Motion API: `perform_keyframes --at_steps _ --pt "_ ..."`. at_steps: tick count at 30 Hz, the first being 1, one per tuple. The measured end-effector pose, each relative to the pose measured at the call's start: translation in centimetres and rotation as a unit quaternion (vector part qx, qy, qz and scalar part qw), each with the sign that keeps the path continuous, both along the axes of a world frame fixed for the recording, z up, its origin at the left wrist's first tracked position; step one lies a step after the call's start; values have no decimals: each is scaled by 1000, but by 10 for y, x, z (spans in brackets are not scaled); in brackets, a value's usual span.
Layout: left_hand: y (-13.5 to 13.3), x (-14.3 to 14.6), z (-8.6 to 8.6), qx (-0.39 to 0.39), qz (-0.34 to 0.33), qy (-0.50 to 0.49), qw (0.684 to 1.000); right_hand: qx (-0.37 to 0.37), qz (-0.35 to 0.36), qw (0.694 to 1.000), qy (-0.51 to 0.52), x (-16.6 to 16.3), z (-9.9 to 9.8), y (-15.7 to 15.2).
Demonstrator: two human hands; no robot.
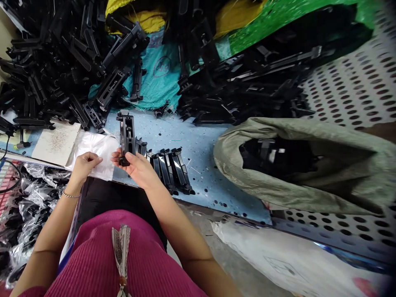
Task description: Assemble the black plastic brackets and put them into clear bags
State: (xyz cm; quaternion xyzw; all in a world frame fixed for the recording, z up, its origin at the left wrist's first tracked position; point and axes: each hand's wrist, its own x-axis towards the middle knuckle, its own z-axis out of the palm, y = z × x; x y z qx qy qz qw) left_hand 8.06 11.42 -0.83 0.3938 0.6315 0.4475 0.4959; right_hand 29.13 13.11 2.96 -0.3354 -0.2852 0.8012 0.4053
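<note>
My right hand [139,167] grips a long black plastic part [126,134] near its lower end, and the part stands roughly upright over the table's front edge. To the left, my left hand [85,165] is closed with thumb and fingertips together at the clear plastic bags [93,144]. Whatever it pinches, if anything, is too small to make out. Just right of my right hand, several similar black parts [167,169] lie side by side in a row on the blue tabletop [204,165].
Large heaps of black parts [40,74] fill the back, over teal sacking [163,70] and a green sack [266,24]. At right lies an open grey-green sack [334,177] with black parts inside. A cardboard piece [55,142] lies left. Bagged parts [34,206] are below left.
</note>
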Motion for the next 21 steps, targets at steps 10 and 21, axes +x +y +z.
perform_keyframes --at_steps 10,21 --pt "-7 -15 4 175 -130 350 911 -49 66 993 82 -7 -12 -19" --pt "-15 -26 19 190 -156 388 889 -88 125 987 -49 -3 -34 -66"
